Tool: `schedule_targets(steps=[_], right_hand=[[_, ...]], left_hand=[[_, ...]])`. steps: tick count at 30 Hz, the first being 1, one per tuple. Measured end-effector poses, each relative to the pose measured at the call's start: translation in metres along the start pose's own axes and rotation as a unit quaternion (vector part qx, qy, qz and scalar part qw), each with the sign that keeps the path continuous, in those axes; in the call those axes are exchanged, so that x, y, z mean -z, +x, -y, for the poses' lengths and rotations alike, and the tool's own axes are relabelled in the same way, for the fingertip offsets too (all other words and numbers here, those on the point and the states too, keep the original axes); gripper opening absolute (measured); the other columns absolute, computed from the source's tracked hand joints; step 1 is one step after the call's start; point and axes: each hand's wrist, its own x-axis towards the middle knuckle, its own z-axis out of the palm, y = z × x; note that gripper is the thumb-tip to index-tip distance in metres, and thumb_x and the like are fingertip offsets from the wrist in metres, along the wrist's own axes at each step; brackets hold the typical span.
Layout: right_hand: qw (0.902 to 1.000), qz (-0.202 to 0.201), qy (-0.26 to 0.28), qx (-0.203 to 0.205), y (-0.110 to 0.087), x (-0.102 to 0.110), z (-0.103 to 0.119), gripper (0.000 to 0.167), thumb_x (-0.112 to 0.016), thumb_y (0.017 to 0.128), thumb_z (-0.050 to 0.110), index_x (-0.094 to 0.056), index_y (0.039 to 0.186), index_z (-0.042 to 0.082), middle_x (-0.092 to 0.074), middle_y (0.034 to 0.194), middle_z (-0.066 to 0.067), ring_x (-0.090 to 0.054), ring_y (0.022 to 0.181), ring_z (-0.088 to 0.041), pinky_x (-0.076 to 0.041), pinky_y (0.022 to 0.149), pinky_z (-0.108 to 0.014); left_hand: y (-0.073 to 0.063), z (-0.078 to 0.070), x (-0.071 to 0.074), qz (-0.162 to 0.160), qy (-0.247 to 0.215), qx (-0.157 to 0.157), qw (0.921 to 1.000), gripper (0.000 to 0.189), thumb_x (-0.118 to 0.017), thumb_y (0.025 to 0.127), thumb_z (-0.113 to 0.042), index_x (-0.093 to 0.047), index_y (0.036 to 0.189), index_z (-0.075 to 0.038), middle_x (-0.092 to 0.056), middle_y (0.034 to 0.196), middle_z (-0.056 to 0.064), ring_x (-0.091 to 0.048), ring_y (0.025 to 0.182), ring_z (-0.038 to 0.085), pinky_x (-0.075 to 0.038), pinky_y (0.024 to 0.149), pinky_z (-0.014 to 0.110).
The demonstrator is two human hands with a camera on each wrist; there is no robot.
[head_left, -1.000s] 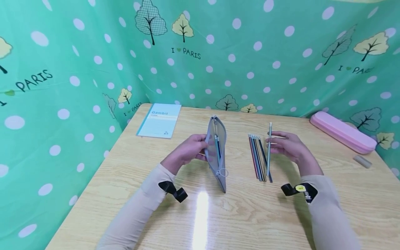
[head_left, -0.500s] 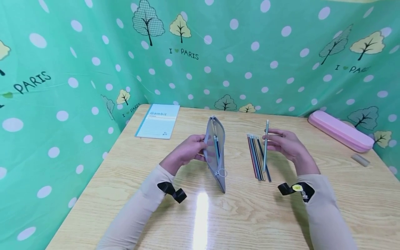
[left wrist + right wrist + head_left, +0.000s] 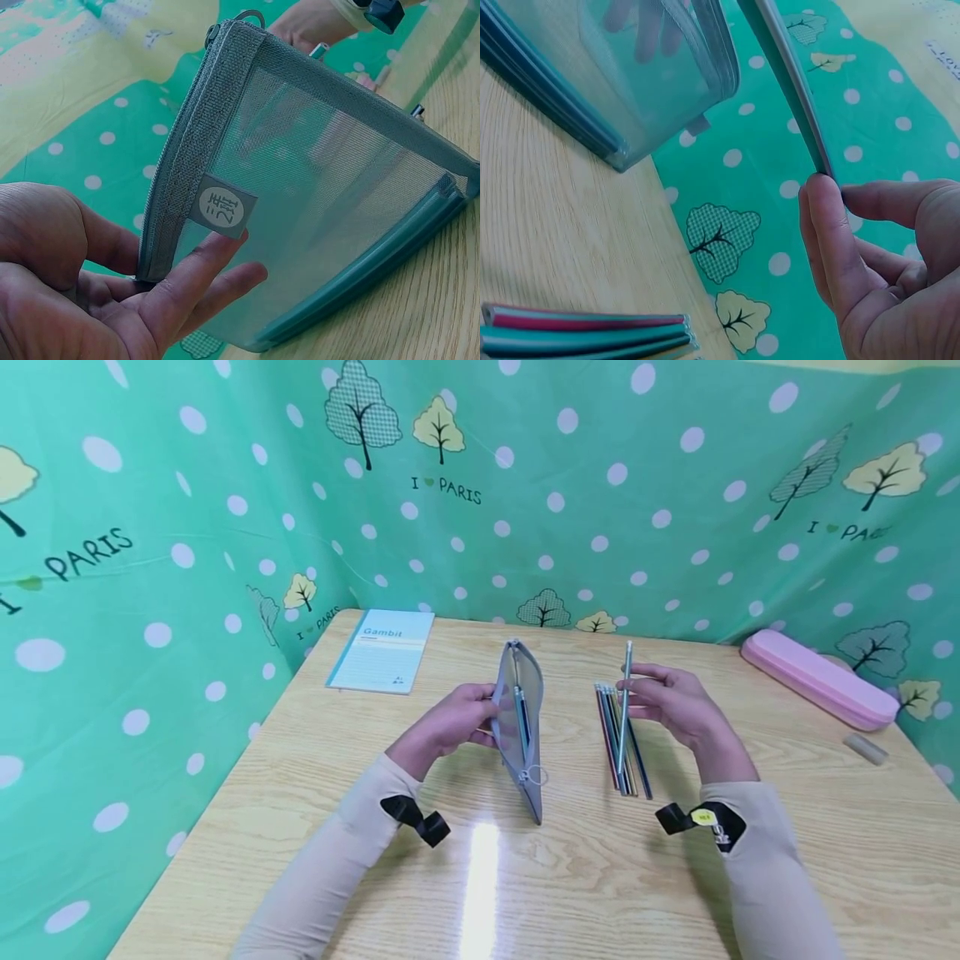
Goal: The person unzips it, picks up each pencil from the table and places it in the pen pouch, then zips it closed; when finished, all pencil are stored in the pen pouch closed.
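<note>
- While the right hand (image 3: 675, 706) is pinching a pencil (image 3: 623, 731) in its fingertips, a light, steady hold is likely serving best, stopping the ends from swinging.
- The left hand (image 3: 459, 718) is gripping one side of the pouch (image 3: 534, 681), which is gaping between the hands; holding it spread is probably helping.
- Inner pencils (image 3: 521, 714) are leaning inside.
- Loose pencils (image 3: 611, 735) are lying on the tabletop (image 3: 585, 877).

The notebook (image 3: 380, 652) reads "Gambit", the cloth (image 3: 525, 477) "PARIS".
</note>
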Motion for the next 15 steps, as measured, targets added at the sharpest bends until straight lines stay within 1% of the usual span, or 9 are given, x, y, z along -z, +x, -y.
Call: schedule_targets(steps=[6, 12, 15], right_hand=[[1.0, 0.004, -0.001, 0.0, 0.001, -0.012, 0.002, 0.063, -0.052, 0.104, 0.0, -0.019, 0.154, -0.018, -0.072, 0.095, 0.006, -0.071, 0.087, -0.008, -0.062, 0.075, -0.019], [1.0, 0.008, 0.004, 0.003, 0.0, -0.022, 0.005, 0.063, -0.053, 0.103, -0.001, -0.02, 0.154, -0.018, -0.074, 0.095, 0.004, -0.072, 0.085, -0.009, -0.062, 0.073, -0.019], [0.9999, 0.016, 0.0, 0.005, 0.001, -0.027, 0.006, 0.062, -0.052, 0.104, 0.0, -0.02, 0.153, -0.019, -0.073, 0.095, 0.005, -0.072, 0.084, -0.009, -0.062, 0.071, -0.018]], left_hand=[[0.0, 0.0, 0.0, 0.0, -0.003, 0.002, 1.0, 0.047, -0.041, 0.105, -0.003, -0.043, 0.151, 0.008, -0.058, 0.139, 0.032, -0.07, 0.109, 0.04, -0.064, 0.085, 0.041], [0.0, 0.0, 0.0, 0.0, 0.0, -0.003, 1.0, 0.045, -0.042, 0.104, -0.003, -0.048, 0.147, 0.009, -0.061, 0.134, 0.033, -0.073, 0.098, 0.032, -0.065, 0.081, 0.038], [0.0, 0.0, 0.0, 0.0, 0.002, -0.004, 1.0, 0.045, -0.042, 0.104, -0.003, -0.048, 0.147, 0.008, -0.061, 0.134, 0.033, -0.073, 0.099, 0.032, -0.065, 0.081, 0.037]])
